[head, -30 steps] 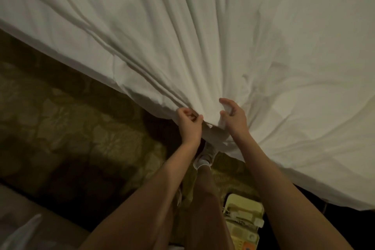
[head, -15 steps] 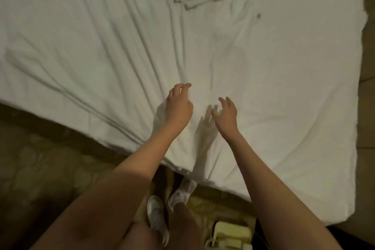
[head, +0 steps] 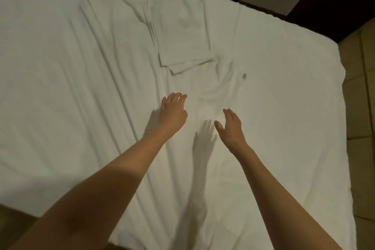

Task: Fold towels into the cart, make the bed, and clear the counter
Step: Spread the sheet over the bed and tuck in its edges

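Sheet (head: 81,87) spread over bed, covering it to far and right edges, creases fanning from near edge toward far left. Bed-making judged partway: smoothing left. Folded towel (head: 182,32) lies on sheet beyond hands, long axis running away from person, short end nearest; cart and counter not in view. Left hand (head: 172,112) and right hand (head: 230,126) above sheet, fingers loosely spread, holding nothing.
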